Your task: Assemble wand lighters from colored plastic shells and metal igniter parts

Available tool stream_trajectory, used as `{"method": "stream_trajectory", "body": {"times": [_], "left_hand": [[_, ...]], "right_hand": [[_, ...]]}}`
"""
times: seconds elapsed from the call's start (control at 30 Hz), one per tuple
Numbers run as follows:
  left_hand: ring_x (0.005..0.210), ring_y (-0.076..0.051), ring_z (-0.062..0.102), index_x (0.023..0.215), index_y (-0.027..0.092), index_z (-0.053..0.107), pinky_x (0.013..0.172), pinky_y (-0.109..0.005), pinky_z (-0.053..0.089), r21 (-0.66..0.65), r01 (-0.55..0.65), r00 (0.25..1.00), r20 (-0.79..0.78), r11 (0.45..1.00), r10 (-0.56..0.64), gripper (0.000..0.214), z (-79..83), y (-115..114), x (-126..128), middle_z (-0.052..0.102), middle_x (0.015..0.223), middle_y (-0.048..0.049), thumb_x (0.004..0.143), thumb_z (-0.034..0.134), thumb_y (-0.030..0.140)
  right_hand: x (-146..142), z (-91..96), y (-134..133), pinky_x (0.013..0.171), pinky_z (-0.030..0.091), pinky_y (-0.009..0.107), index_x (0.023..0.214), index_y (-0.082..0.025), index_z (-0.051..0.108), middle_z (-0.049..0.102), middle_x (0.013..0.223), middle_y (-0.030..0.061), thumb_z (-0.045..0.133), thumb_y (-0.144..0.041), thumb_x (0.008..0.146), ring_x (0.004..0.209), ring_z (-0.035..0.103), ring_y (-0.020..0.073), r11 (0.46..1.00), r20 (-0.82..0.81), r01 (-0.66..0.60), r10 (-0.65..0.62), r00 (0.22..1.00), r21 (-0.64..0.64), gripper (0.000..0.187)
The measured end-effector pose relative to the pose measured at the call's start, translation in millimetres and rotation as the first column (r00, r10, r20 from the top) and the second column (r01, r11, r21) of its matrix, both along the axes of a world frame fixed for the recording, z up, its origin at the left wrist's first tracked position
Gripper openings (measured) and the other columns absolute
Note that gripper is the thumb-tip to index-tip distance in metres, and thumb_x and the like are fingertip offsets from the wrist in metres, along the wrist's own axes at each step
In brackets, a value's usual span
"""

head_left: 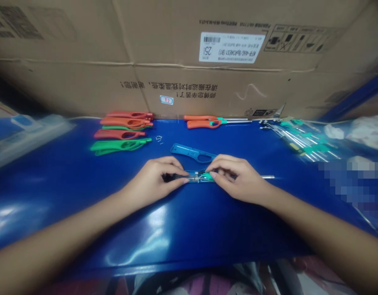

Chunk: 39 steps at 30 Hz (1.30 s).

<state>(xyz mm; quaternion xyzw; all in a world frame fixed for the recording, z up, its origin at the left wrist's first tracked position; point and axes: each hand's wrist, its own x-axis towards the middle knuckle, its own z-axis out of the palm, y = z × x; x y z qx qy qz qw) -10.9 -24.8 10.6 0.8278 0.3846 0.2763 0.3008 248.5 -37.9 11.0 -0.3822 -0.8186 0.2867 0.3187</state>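
My left hand pinches the handle end of a half-assembled long-nosed lighter lying on the blue table. Its inner parts show between my hands: a clear piece, thin wires and a green part. With bent fingers, my right hand grips the lighter at the green part, and the metal tube sticks out to the right. Just behind my hands lies a blue handle shell half, hollow side up. The parts under my fingers are hidden.
Red, orange and green handle shells are stacked at the back left, beside tiny white pieces. Two orange lighters lie against the cardboard box. Several metal tubes with green parts are heaped right; a plastic bag lies left.
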Motion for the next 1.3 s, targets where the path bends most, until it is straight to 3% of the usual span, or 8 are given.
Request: {"method": "stream_trajectory", "body": {"times": [0.1,0.27,0.47,0.67,0.9,1.03,1.17,1.3], "left_hand": [[0.08,-0.016,0.068,0.096,0.022,0.081,0.072,-0.026,0.053,-0.017,-0.013,1.0,0.001,1.0,0.013,0.013,1.1,-2.0,1.4,0.072,0.094,-0.0052,0.086,0.072,0.025],[0.077,-0.015,0.067,0.094,0.022,0.081,0.069,-0.026,0.052,-0.042,-0.013,1.0,-0.021,0.999,0.012,0.012,4.4,-3.2,0.3,0.072,0.093,-0.0049,0.087,0.072,0.025],[0.069,-0.013,0.063,0.097,0.022,0.081,0.063,-0.023,0.049,-0.008,-0.022,0.998,-0.062,1.0,0.021,0.014,4.3,-1.6,-1.6,0.068,0.08,-0.0024,0.087,0.072,0.026],[0.074,-0.012,0.064,0.105,0.021,0.078,0.068,-0.023,0.05,0.058,0.047,0.993,-0.11,0.997,-0.04,0.018,6.7,-2.6,-1.6,0.069,0.087,-0.0025,0.091,0.067,0.024],[0.077,-0.013,0.064,0.106,0.022,0.077,0.07,-0.024,0.05,0.115,0.104,0.982,-0.17,0.988,-0.083,0.018,11.2,-6.8,-1.6,0.066,0.086,-0.0023,0.094,0.064,0.023],[0.084,-0.015,0.065,0.106,0.02,0.076,0.075,-0.028,0.053,0.188,0.122,0.978,-0.189,0.974,-0.086,0.018,10.0,-6.9,-1.9,0.069,0.091,-0.004,0.095,0.062,0.023],[0.086,-0.018,0.065,0.106,0.016,0.074,0.078,-0.031,0.054,0.276,0.151,0.97,-0.224,0.949,-0.089,0.018,9.8,-6.6,-3.2,0.073,0.092,-0.0048,0.095,0.062,0.024],[0.088,-0.02,0.064,0.113,0.018,0.07,0.08,-0.035,0.054,0.35,0.162,0.955,-0.293,0.923,-0.057,0.021,11.7,-9.4,-2.7,0.074,0.098,-0.0051,0.095,0.061,0.025]], "right_hand": [[0.4,0.8,-2.3,0.058,0.044,0.025,0.103,-0.017,0.068,0.06,0.093,0.0051,0.056,-0.017,0.093,0.062,0.05,0.0088,0.996,0.058,-0.025,0.02,0.998,0.089,0.016],[3.2,8.6,-4.7,0.08,0.052,0.035,0.121,-0.022,0.067,0.058,0.111,0.0107,0.054,-0.022,0.095,0.095,0.059,0.0199,0.975,0.279,-0.107,0.05,0.959,0.195,0.029],[8.0,16.2,-7.1,0.102,0.045,0.055,0.138,-0.022,0.06,0.044,0.152,0.0173,0.052,-0.029,0.099,0.129,0.048,0.0331,0.918,0.566,-0.311,0.124,0.815,0.247,0.041],[7.7,19.2,-9.5,0.105,0.043,0.056,0.145,-0.02,0.053,0.032,0.161,0.0185,0.047,-0.031,0.102,0.136,0.044,0.0361,0.918,0.662,-0.327,0.103,0.742,0.223,0.045],[7.9,18.5,-11.2,0.109,0.04,0.056,0.144,-0.021,0.055,0.034,0.161,0.0169,0.047,-0.031,0.101,0.139,0.042,0.0348,0.931,0.648,-0.314,0.122,0.752,0.188,0.044],[10.8,15.6,-7.6,0.109,0.039,0.051,0.143,-0.024,0.054,0.041,0.158,0.0116,0.053,-0.032,0.098,0.138,0.044,0.0305,0.955,0.551,-0.245,0.115,0.826,0.168,0.045],[18.0,15.7,2.6,0.101,0.043,0.042,0.135,-0.024,0.058,0.061,0.136,0.0083,0.062,-0.03,0.093,0.123,0.056,0.0241,0.983,0.414,-0.138,0.076,0.907,0.122,0.043],[20.8,15.8,6.8,0.09,0.042,0.036,0.111,-0.022,0.067,0.072,0.11,0.0032,0.061,-0.024,0.094,0.101,0.064,0.0188,0.977,0.379,-0.167,0.105,0.92,0.134,0.018]]}}
